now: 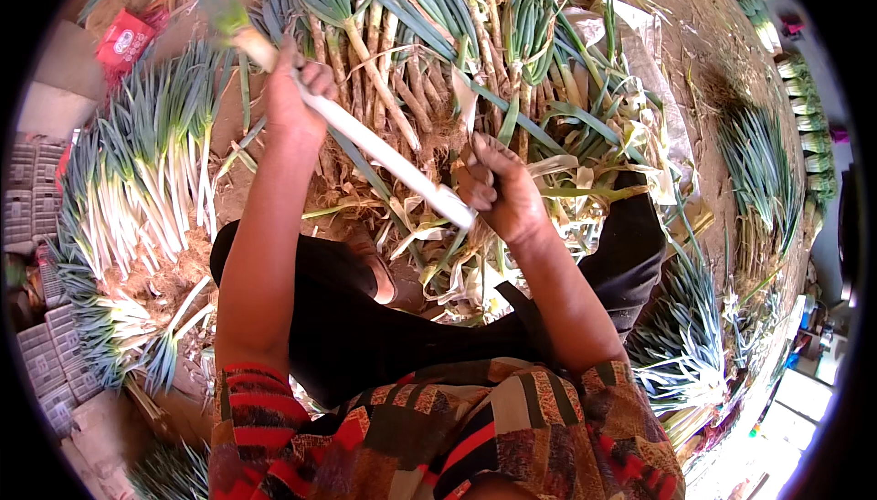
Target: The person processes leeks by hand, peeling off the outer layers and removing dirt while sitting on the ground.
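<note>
My left hand (297, 98) is closed round the upper part of a long green onion (384, 151). Its stripped white shank slants down to the right, and its leafy top is blurred by motion beyond my fist. Close to the lower white end, my right hand (501, 188) is closed with thumb and fingers pinched together. A pale, flat strip of onion skin (464, 103) stands up from those fingers. In front of me lie unpeeled green onions (416, 84), brown and soil-covered on their shanks. Torn leaves and peelings (557, 185) are heaped beside my right hand.
White-shanked green onions (151, 189) lie in a row on the left. More bundles (763, 171) are on the right, with loose onions (681, 336) nearer. A red packet (125, 41) is at the far left, and grey blocks (41, 185) line the left edge.
</note>
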A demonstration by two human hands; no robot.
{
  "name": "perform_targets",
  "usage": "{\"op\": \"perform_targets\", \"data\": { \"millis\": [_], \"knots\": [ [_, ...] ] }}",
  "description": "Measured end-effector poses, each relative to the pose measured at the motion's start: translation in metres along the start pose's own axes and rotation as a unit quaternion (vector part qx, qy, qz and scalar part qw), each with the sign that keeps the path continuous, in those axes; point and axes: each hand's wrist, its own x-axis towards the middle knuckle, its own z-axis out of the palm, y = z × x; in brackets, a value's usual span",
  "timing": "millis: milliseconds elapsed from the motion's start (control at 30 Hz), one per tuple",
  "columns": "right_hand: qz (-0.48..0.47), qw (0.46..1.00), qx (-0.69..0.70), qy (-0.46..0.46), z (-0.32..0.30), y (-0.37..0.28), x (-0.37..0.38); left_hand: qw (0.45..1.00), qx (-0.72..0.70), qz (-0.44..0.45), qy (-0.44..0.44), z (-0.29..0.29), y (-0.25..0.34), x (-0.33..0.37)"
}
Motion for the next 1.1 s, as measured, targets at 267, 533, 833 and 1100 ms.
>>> {"op": "perform_targets", "data": {
  "millis": [267,533,833,1100],
  "knots": [
    [0.162,0.383,-0.909,-0.016,-0.134,0.004,-0.062,0.991,-0.006,0.131,-0.002,-0.009,0.058,0.008],
    [-0.277,0.523,-0.806,0.017,-0.03,0.013,-0.002,0.996,0.022,0.077,0.045,0.004,0.026,-0.002],
    [0.095,0.871,-0.476,-0.07,0.029,0.027,0.006,0.995,0.035,0.092,-0.027,-0.008,0.023,-0.001],
    [-0.064,0.971,-0.23,-0.011,0.081,0.0,0.042,0.908,0.336,0.054,-0.243,0.015,-0.013,-0.032]
  ]
}}
